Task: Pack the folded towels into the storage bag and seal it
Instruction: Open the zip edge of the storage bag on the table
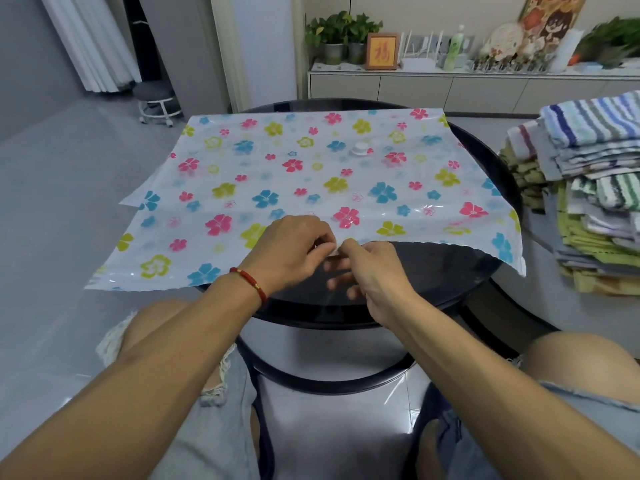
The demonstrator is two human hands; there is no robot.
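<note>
Two hands (332,256) pinching flat storage bag's (311,178) near, seemingly open edge.

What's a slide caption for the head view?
Both hands pinch open the floral storage bag's near edge; folded towels wait alongside.

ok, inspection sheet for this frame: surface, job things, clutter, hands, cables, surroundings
Surface: round black table, mostly covered by the bag.
Job things: flower-print storage bag lies flat, white valve cap on top, near edge open on the right; folded towels stacked off the table at right, none packed.
Clutter: nothing seen.
Hands: left hand pinches the bag's near edge; right hand pinches it beside the left, fingers under the film.
Cables: nothing seen.
Surroundings: sideboard with potted plants and a framed picture; wheeled stool at left.
</note>
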